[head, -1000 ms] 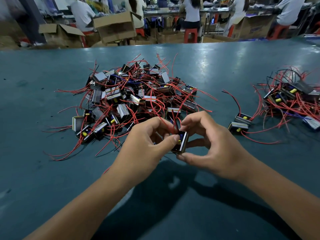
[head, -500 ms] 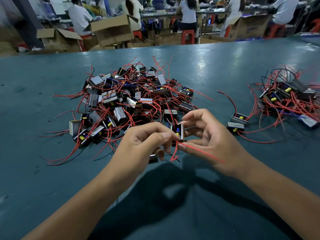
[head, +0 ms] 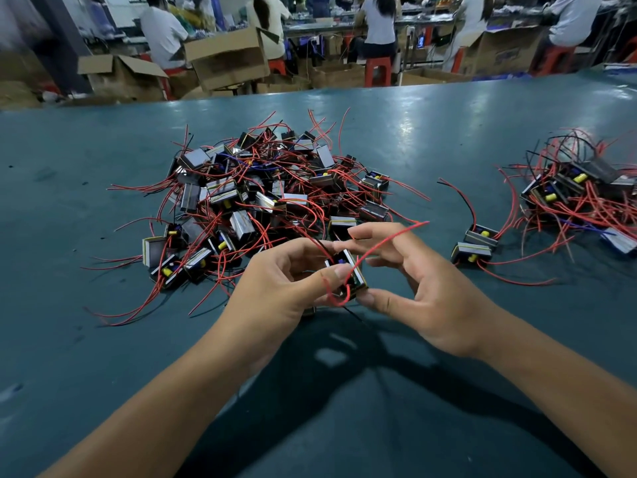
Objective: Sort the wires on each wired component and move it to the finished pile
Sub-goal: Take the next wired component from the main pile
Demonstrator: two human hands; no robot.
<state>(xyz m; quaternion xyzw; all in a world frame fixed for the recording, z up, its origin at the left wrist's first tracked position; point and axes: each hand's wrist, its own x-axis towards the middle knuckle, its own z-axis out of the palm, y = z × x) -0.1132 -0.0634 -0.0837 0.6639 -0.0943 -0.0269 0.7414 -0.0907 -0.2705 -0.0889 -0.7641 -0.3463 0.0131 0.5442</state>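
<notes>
Here, small black wired component (head: 346,270) – yellow-edged, red wire (head: 386,240) looping out, pinched between both hands.

The component (head: 346,270) I hold is black with silver edges and a blue spot, its wire (head: 386,241) red, like the red-wired black-and-silver pile (head: 262,198) with yellow bits on my teal table (head: 86,339), beyond it brown cardboard boxes (head: 227,60) and red stools (head: 377,71).

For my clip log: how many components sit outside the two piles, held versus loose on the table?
Held component, between left hand and right hand: 1
Loose components on the table: 2
Total: 3
</notes>
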